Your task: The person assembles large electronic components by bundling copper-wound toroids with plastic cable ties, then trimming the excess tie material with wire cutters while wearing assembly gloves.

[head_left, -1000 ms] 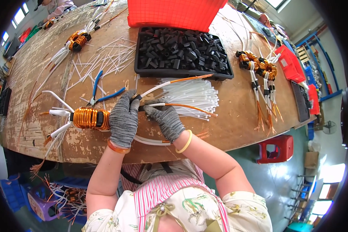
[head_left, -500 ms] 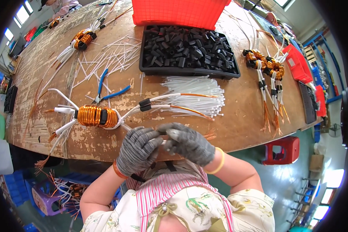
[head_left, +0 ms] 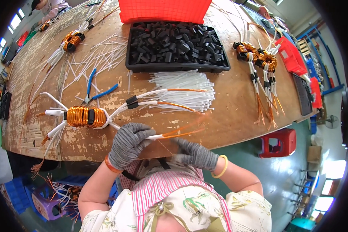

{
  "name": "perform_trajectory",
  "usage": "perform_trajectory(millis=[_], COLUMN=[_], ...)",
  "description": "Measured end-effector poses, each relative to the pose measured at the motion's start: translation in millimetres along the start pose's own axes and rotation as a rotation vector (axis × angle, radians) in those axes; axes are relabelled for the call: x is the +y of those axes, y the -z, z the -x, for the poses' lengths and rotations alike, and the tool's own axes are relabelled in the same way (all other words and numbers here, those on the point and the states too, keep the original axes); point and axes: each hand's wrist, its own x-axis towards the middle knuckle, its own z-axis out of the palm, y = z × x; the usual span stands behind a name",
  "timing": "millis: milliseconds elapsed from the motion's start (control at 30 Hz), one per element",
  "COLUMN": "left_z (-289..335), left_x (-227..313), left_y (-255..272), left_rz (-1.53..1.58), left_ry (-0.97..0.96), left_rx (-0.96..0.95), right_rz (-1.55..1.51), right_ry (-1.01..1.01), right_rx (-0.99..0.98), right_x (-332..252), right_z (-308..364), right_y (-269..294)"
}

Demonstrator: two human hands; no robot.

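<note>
My left hand (head_left: 129,143), in a grey knit glove, is closed around the white-sleeved lead wires (head_left: 155,137) of a copper-wound coil (head_left: 87,117). Bare copper ends stick out from the grip toward the right, partly blurred. My right hand (head_left: 195,154), gloved alike, is just below and right of those ends; its fingers point left with a gap between thumb and fingers, slightly smeared. A thin copper strand (head_left: 166,147) shows between the hands. Black sleeves (head_left: 132,102) sit on two other leads of the coil, lying above my left hand.
Beyond the coil lie blue-handled cutters (head_left: 90,87) and loose white ties. White cable ties (head_left: 185,91) are heaped before a black tray (head_left: 178,69) of short black tubes. A red bin (head_left: 162,11) stands behind. More coils (head_left: 266,60) lie right; a red stool (head_left: 278,143) stands below.
My hands have moved apart: the right went right and down, uncovering the copper ends. My left hand still grips the leads. The whole view has shifted slightly.
</note>
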Motion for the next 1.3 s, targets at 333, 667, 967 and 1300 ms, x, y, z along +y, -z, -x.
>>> perform_trajectory(millis=[333,667,967,1300], left_z=[1.7,0.7,1.8,4.4], left_x=[-8.1,-4.5,-3.6,-13.2], left_y=[-10.8,-10.9,-12.7,-17.2], left_rz=[-0.179,-0.177,-0.177,-0.201], left_ry=[0.014,0.031,0.024,-0.063], left_rx=[-0.122,-0.088,-0.061,-0.046], right_rz=[-0.545,-0.906,-0.505,-0.655], right_ry=[0.248,0.522,0.250,0.281], right_rx=[0.284,0.493,0.309,0.327], right_x=[-3.9,-6.4,-50.0,-47.2], right_z=[-10.8,26.7,35.2,12.3], right_y=[2.3,55.3,-9.3,22.8])
